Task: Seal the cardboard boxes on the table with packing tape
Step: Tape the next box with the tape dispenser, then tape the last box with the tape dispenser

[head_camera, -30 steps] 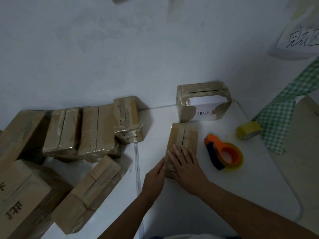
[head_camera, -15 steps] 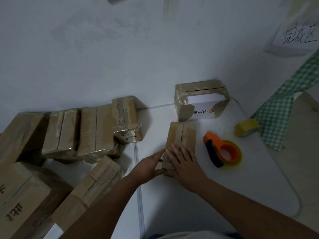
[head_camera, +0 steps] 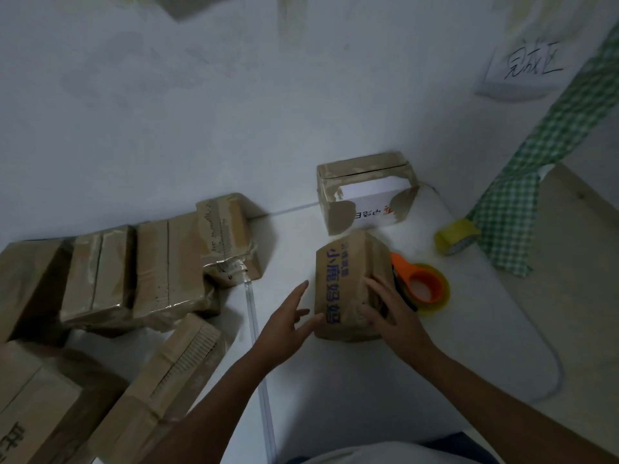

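A small cardboard box (head_camera: 348, 286) is sitting near the middle of the white worktop (head_camera: 385, 380), tipped so that a brown face printed with blue characters is showing toward the camera. Its surface is looking glossy and slightly wrinkled under tape, and its corners are looking soft. The long axis is running away from the person toward the wall, with the printed line following that same direction; the far end is pointing at a taped white box (head_camera: 366, 192) standing just behind it.

The right hand (head_camera: 392, 313) is lying on the box's right upper side, its grip wide with fingers spread and only slightly bent over the cardboard, pressing rather than pinching. The left hand (head_camera: 288, 326) is reaching in at the box's near left edge, its grip loose and open, fingers straight, the thumb touching the lower left corner.

Just to the right of the box, partly hidden by it, an orange tape dispenser (head_camera: 418, 286) is resting on the worktop. A yellow tape roll (head_camera: 457, 241) is lying farther right near a green checked cloth (head_camera: 522, 175). A cluster of taped boxes (head_camera: 160, 266) is crowding the left side.
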`<move>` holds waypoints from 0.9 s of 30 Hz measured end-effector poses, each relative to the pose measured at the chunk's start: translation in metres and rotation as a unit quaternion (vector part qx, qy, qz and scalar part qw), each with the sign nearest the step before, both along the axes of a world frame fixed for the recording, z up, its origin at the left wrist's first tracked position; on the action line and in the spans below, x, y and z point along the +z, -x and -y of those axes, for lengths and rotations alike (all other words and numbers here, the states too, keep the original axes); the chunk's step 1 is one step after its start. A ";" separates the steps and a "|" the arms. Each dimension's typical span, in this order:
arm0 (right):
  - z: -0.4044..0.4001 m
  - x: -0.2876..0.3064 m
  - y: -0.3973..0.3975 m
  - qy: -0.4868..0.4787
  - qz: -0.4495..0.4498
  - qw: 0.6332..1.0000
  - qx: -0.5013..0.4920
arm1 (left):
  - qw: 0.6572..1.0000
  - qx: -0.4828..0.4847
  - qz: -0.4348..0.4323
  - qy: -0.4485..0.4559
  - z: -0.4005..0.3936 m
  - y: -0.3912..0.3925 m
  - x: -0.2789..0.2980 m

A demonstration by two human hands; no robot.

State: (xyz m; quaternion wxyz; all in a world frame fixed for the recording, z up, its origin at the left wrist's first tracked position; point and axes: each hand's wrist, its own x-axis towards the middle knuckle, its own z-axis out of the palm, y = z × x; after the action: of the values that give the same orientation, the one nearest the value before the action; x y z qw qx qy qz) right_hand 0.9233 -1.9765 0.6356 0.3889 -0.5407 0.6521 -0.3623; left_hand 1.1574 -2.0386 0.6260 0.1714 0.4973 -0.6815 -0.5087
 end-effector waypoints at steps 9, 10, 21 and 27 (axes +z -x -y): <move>0.024 0.014 -0.029 -0.046 0.012 0.987 0.150 | 0.997 0.057 -0.031 -0.042 -0.006 0.033 0.012; 0.026 0.017 -0.032 -0.040 0.042 0.989 0.139 | 0.996 0.070 -0.029 -0.053 -0.006 0.031 0.011; -0.018 0.002 -0.012 -0.193 0.108 0.975 -0.012 | 0.981 0.144 -0.024 -0.128 -0.014 0.007 -0.008; -0.002 0.008 -0.035 -0.186 0.100 0.976 0.055 | 0.985 0.150 -0.013 -0.082 -0.014 0.015 -0.011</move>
State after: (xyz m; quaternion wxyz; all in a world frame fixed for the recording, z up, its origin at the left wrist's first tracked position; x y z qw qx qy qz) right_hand 0.9583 -1.9750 0.6436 0.5652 -0.4553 0.6350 -0.2646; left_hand 1.1421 -2.0243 0.6145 0.2137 0.5992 -0.5531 -0.5379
